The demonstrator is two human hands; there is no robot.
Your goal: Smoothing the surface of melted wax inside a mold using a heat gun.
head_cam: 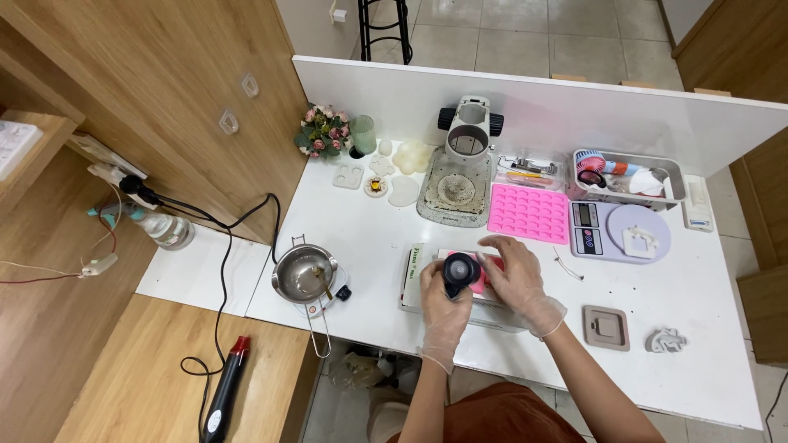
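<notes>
My left hand point(443, 308), in a clear glove, grips a small dark round bottle point(460, 271) above a flat box point(419, 275) at the near edge of the white table point(369, 230). My right hand point(517, 275), also gloved, rests beside the bottle with its fingers spread over a bright pink object point(480, 283) lying on the box. The pink object is mostly hidden by both hands.
A metal melting pot point(304, 273) stands at the left edge. Behind are a microscope stand point(460, 164), a pink silicone mould point(529, 213), a scale point(620, 231), a tray of tools point(628, 174), white cast pieces point(406, 160) and flowers point(324, 131). A heat gun point(223, 392) lies on the wooden bench.
</notes>
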